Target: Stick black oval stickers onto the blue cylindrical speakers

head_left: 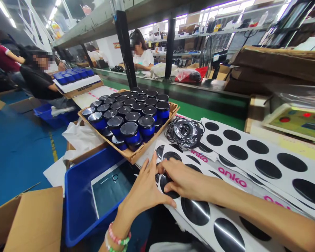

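Just below the centre of the frame, two bare hands, close together over the edge of white sheets. Left hand (147, 190): open, fingers spread upward, thumb reaching towards the sheet; bead bracelet (117, 239) at the wrist. Right hand (182, 175): fingers bent, thumb tip over a black disc (163, 181) on the nearest sheet (212, 219). Whether the fingertips pinch anything, or merely press, cannot be told

Lower right: the nearest sheet, bearing large glossy black discs in rows. Right of centre: a second disc-bearing sheet (243, 140), with pink lettering (232, 176) between the two

Centre: cardboard tray (132, 158), closely set with blue containers (147, 130) under dark, shiny tops, apparently in more than one layer. Right of the tray: a coil of black cord (186, 131), loosely heaped

Condition: discs lie in quantity on both sheets, so much of this stock appears unused; no finished count is possible, and whether any container top carries a disc is too unclear to say

Lower left: blue bin (80, 224) and cardboard box (36, 218). Upper left: a person in a black top (36, 75), beside another batch of blue containers (73, 75). Right edge: yellowish machine (294, 122), red light showing
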Demonstrator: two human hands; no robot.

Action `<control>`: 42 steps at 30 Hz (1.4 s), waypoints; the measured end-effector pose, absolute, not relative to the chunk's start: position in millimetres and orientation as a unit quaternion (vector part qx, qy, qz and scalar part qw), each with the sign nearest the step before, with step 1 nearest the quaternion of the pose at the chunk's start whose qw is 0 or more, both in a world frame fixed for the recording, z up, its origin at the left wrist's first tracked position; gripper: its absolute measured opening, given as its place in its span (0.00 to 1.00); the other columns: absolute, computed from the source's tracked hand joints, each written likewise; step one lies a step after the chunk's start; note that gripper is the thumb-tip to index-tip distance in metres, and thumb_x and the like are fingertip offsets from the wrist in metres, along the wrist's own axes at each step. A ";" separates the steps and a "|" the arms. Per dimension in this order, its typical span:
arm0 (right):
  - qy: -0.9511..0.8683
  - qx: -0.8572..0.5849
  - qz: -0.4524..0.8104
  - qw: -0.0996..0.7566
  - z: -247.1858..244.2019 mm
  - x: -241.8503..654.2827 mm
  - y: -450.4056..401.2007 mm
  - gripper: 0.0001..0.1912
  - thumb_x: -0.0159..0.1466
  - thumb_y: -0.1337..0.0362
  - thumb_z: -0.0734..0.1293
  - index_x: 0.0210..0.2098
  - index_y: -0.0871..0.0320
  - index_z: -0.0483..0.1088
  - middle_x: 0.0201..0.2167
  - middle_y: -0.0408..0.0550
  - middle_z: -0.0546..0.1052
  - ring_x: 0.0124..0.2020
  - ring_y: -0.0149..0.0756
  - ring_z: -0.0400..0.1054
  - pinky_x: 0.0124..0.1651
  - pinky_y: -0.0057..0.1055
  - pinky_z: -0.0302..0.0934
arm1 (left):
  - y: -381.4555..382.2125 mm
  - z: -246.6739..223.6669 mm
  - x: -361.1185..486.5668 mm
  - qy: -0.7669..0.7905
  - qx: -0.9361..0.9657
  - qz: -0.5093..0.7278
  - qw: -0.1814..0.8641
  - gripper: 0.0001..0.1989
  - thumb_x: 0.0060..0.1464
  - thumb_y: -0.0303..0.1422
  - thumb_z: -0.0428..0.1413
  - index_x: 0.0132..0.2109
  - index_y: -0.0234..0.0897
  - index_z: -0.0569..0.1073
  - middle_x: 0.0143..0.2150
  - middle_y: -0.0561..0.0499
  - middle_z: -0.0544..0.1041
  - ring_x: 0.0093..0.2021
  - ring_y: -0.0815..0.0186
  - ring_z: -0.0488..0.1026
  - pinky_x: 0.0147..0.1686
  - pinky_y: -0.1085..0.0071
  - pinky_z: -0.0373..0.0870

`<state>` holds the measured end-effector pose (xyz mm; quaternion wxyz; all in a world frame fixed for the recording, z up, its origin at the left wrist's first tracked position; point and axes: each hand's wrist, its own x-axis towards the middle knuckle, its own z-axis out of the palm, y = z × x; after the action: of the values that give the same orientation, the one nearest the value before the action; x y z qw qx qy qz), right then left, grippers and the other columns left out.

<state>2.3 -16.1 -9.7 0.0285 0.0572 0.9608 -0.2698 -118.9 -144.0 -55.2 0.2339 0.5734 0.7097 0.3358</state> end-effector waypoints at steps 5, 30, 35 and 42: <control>0.963 0.088 -0.251 -0.031 -18.2 10.8 -22.0 0.08 0.63 0.68 0.64 0.42 0.61 0.65 0.39 0.53 0.67 0.42 0.42 0.60 0.44 0.40 0.60 | -143.7 -53.3 -119.1 0.697 0.595 0.325 0.233 0.73 0.29 0.41 0.72 0.66 0.45 0.24 0.66 0.42 0.56 0.69 0.52 0.37 0.65 0.47 0.38; 0.971 0.091 -0.219 -0.011 -9.7 11.7 -16.9 0.11 0.59 0.74 0.60 0.42 0.61 0.64 0.42 0.54 0.65 0.41 0.40 0.63 0.42 0.37 0.63 | -143.3 -42.6 -121.3 0.707 0.605 0.251 0.266 0.67 0.25 0.46 0.71 0.68 0.41 0.41 0.70 0.41 0.42 0.68 0.48 0.32 0.65 0.47 0.39; 0.971 0.090 -0.221 0.000 -9.6 5.9 -15.3 0.04 0.60 0.69 0.65 0.34 0.60 0.64 0.38 0.52 0.66 0.40 0.41 0.61 0.42 0.39 0.61 | -142.5 -45.0 -121.6 0.715 0.587 0.275 0.262 0.70 0.26 0.44 0.72 0.68 0.41 0.34 0.70 0.41 0.41 0.68 0.49 0.33 0.65 0.46 0.39; 0.949 0.086 -0.288 -0.094 -27.0 19.7 -12.3 0.05 0.64 0.67 0.63 0.41 0.58 0.63 0.42 0.51 0.65 0.43 0.40 0.59 0.46 0.39 0.59 | -142.7 -42.7 -121.1 0.709 0.593 0.272 0.267 0.71 0.29 0.44 0.71 0.67 0.42 0.30 0.68 0.43 0.48 0.69 0.53 0.34 0.66 0.50 0.37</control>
<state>19.7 -12.3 -27.0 -0.0942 0.0856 0.9491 -0.2880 -121.1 -142.7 -42.7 0.2674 0.5934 0.7088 0.2720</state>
